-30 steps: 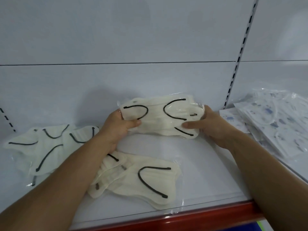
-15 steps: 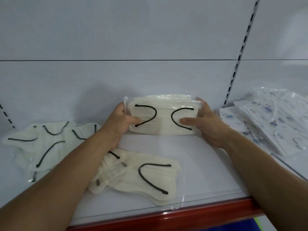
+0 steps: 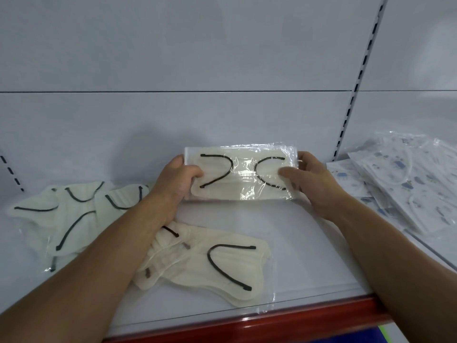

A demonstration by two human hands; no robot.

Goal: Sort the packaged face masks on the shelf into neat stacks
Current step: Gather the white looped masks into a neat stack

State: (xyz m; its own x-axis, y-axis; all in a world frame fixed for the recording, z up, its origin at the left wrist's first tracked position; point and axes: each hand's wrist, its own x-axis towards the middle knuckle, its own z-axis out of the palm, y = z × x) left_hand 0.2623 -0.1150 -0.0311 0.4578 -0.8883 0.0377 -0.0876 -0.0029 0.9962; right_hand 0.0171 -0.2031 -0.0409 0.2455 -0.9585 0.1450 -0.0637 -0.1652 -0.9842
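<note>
Cream mask pack (image 3: 241, 178) with black ear loops sits at the back of the shelf (image 3: 304, 253), front face towards us, the left hand (image 3: 176, 186) gripping its left end and the right hand (image 3: 312, 185) gripping its right end, thumbs curled over the wrapper; whether its lower edge touches the shelf, I can't tell. Nearer the red front edge (image 3: 247, 325) lies a loose heap of cream masks (image 3: 212, 266), partly under the left forearm, and a second cream heap (image 3: 71, 214) sprawls at far left. Over on the right, beyond the slotted upright (image 3: 355, 95), printed mask packs (image 3: 410, 191) lie fanned and overlapping.
</note>
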